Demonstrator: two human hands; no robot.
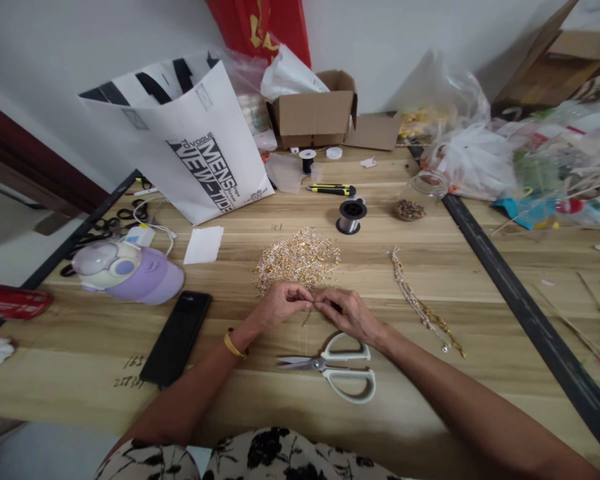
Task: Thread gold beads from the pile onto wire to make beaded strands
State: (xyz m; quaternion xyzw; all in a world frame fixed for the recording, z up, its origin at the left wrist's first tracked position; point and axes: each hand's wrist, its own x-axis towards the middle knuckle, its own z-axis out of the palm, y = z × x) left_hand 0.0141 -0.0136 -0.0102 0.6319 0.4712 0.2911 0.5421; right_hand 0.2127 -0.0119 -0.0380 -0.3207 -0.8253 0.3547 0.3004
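My left hand (283, 303) and my right hand (347, 310) meet fingertip to fingertip just in front of a pile of small gold and clear beads (300, 259). Both are pinched closed on a thin thread, from which a short gold strand (307, 316) hangs; its fine detail is too small to make out. Below the fingers, scissors (347, 367) with pale handles lie with blades pointing left. To the right of my right hand, finished-looking silver and gold bead strands (420, 307) lie on the wooden table (260, 393).
Behind the beads are a wire spool (351, 217), a yellow-black utility knife (330, 189), a black thread spool (307, 162) and a glass jar (420, 197). Left are a phone (177, 338), a purple bottle (140, 273) and a white paper bag (195, 147). Plastic bags (475, 160) crowd the right.
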